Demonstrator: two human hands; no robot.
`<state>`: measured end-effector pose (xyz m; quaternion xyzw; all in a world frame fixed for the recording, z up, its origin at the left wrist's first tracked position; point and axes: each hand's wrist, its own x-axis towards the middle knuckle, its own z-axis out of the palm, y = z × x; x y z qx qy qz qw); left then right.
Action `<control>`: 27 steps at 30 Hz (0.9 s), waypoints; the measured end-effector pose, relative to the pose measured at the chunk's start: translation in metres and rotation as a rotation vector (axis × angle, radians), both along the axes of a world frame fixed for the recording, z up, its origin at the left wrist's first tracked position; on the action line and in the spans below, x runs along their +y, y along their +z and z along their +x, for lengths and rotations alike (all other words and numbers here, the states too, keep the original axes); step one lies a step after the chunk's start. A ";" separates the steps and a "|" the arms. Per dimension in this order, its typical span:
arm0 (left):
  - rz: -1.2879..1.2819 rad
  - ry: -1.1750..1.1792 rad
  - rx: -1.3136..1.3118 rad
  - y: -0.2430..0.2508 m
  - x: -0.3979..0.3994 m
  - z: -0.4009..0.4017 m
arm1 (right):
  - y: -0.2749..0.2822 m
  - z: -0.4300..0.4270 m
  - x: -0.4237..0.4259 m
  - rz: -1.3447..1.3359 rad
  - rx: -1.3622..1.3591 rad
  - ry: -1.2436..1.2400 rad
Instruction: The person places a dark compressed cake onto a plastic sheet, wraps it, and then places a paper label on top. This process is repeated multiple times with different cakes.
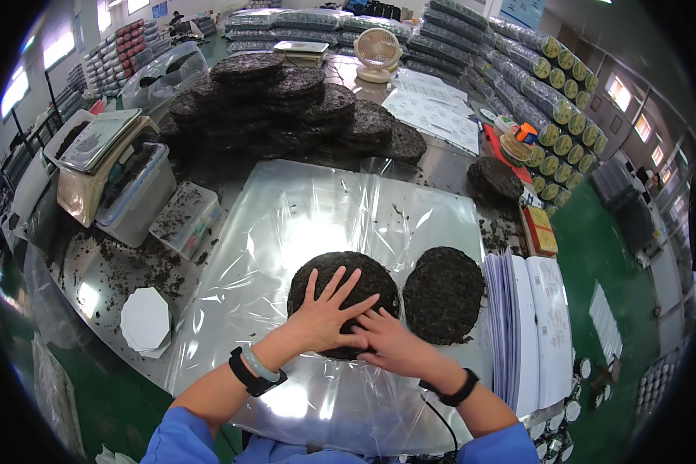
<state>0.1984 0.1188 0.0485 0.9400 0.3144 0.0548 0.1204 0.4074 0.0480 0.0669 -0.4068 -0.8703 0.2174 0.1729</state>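
Both hands rest on a round, dark disc of pressed seaweed-like sheets (377, 272) lying on clear plastic film (255, 243). My left hand (330, 316) lies on it with fingers spread. My right hand (391, 342) touches its lower right part, fingertips beside my left thumb; its palm side is hidden. Just right of that disc lies a second dark disc (443, 296), apart from my hands. White octagonal sheets (145, 320) are stacked at the left table edge.
Dark discs are piled (301, 87) at the back, with a fan (377, 52) behind. Plastic bins (130, 197) and a small clear box (185, 217) stand left. Folded printed paper (545, 330) lies right, below a small disc stack (495, 178). Dark crumbs are scattered about.
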 end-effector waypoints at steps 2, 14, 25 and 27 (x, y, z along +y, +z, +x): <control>-0.002 0.005 -0.008 -0.013 -0.006 0.001 | 0.021 0.027 -0.001 -0.142 0.184 -0.124; -0.106 0.024 0.156 -0.015 -0.004 0.018 | -0.078 0.136 -0.037 0.337 -0.592 -0.597; 0.078 0.130 -0.024 -0.022 0.003 -0.005 | -0.095 0.162 0.009 0.258 -0.490 -0.610; 0.045 0.157 -0.061 -0.011 -0.001 -0.005 | -0.101 0.157 0.010 0.332 -0.502 -0.625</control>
